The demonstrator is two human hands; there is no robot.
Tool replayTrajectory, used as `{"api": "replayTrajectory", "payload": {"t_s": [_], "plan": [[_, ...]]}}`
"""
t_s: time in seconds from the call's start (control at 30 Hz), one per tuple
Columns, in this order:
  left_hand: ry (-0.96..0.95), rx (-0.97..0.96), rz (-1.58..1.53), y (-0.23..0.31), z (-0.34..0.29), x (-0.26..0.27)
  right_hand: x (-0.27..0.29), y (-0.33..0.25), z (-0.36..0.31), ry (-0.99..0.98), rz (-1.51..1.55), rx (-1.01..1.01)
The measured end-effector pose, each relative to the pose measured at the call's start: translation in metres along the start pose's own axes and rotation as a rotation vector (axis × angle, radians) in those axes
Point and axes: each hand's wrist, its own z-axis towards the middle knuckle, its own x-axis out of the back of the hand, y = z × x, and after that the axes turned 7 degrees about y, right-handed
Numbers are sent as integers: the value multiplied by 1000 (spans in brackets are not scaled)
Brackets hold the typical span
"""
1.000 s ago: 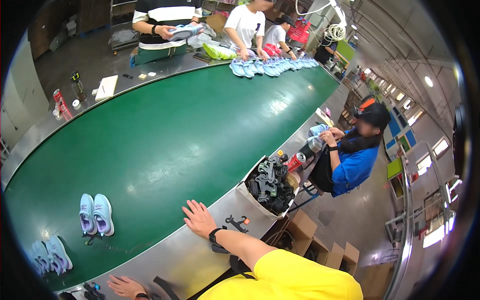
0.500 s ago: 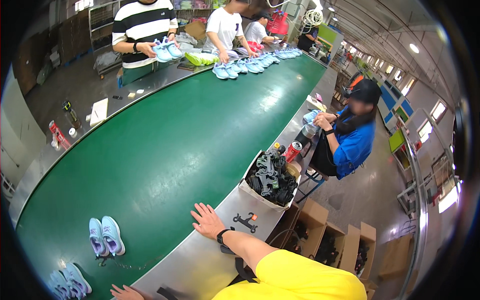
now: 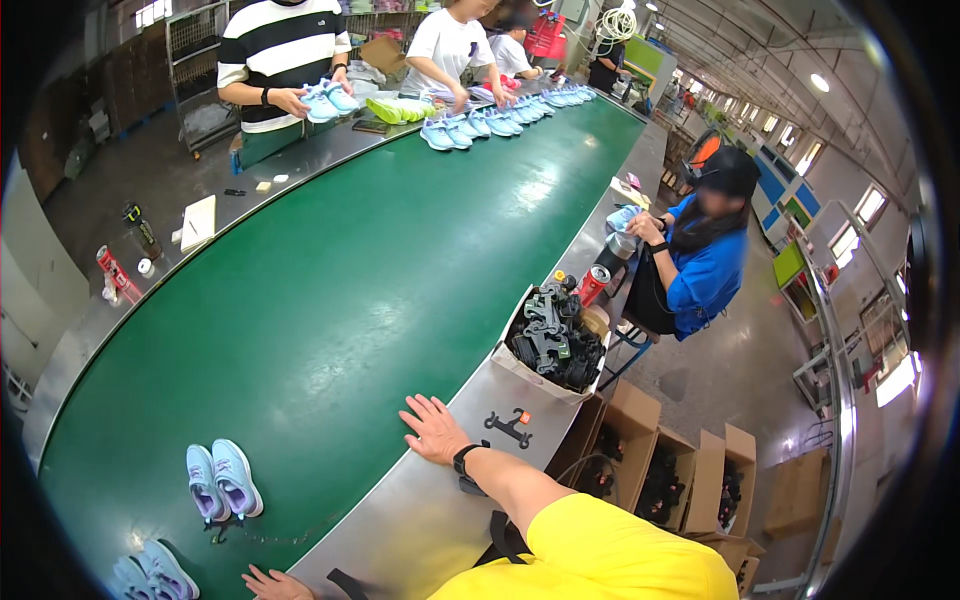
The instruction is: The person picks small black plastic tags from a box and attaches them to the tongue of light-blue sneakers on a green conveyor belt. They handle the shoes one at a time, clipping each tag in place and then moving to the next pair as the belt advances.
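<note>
My right hand (image 3: 434,430) lies flat with its fingers spread, over the seam between the green belt (image 3: 330,330) and the steel ledge (image 3: 400,530). A black shoe hanger (image 3: 508,428) with an orange tag lies on the ledge just right of it. At the bottom edge, my left hand (image 3: 277,584) is also open and holds nothing. Beyond it on the belt stands a pair of light blue sneakers (image 3: 224,482), a dark hanger (image 3: 222,523) at one end. More blue sneakers (image 3: 160,572) sit in the lower left corner.
A white box (image 3: 540,382) full of black and grey hangers stands on the ledge, a red can (image 3: 593,285) behind it. Cardboard boxes (image 3: 625,420) line the floor at right. Several co-workers handle shoes along the belt; blue sneakers (image 3: 480,124) form a row at the far side.
The whole view has shifted slightly. Both my hands stay open at the belt's near edge. Across the belt, the co-worker in the white shirt has moved their hands a little along the shoe row.
</note>
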Motion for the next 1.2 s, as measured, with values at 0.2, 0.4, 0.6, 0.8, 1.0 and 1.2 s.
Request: {"api": "replayTrajectory", "payload": {"t_s": [0.2,0.4,0.6,0.8,1.0,1.2], "plan": [[-2,-24,97,4,0,4,-5,1,1,38,30,0],[-128,-9,127,17,2,30,-5,1,0,50,15,-5],[-192,28,121,21,2,44,-7,0,3,56,9,9],[-117,-4,83,14,0,23,-7,3,-4,53,0,-12],[-125,93,71,11,6,12,-7,-1,4,75,41,25],[-78,84,37,12,4,2,-9,3,0,92,19,28]]}}
